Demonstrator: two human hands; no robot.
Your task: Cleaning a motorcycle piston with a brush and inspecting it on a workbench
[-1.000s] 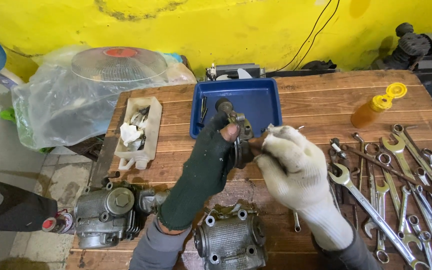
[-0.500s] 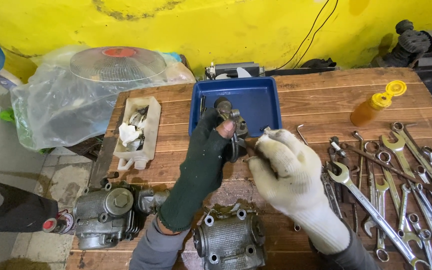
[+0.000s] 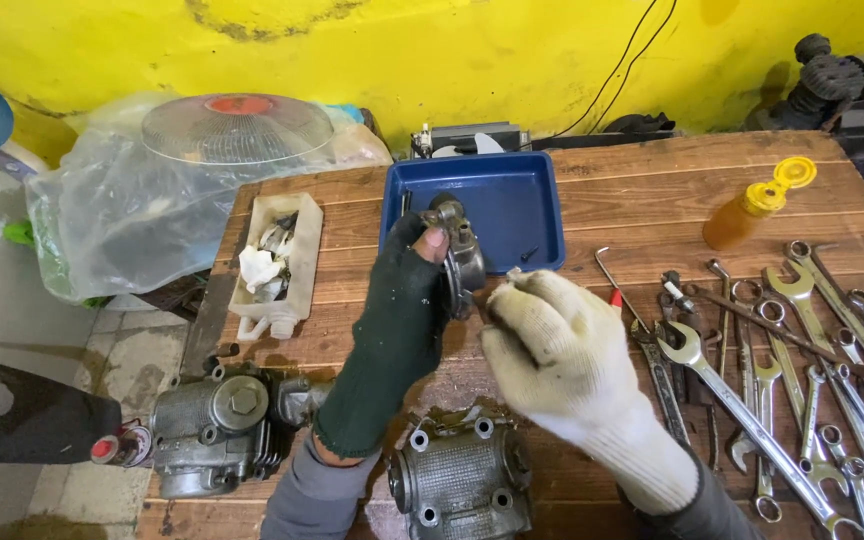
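The left hand (image 3: 392, 330), in a dark green fingerless glove, is closed around a small round metal engine part (image 3: 460, 262), thumb on its near face, holding it upright above the wooden workbench (image 3: 632, 200) and just in front of the blue plastic tray (image 3: 512, 200), probably so that its edge faces the other hand. The right hand (image 3: 552, 350), in a cream knit glove, is curled with its fingertips pinched at the part's right rim; whether it grips something small there cannot be told. Directly below the hands, at the near edge of the bench, a finned metal cylinder head cover (image 3: 462, 475) lies flat, close enough to serve as the piece being worked from. Left of it, a second grey engine casting (image 3: 217, 430) sits at the bench corner. Beyond that, left of the tray, a cut-open white plastic container (image 3: 277, 262) holds rags and small bits, apparently kept together so they do not scatter. To the right of the tray, a row of combination spanners (image 3: 782, 370) is spread out within reach, with an orange squeeze bottle (image 3: 752, 210) with a yellow cap lying behind them. A fan guard wrapped in a clear plastic bag (image 3: 152, 210) rests off the bench's left end.
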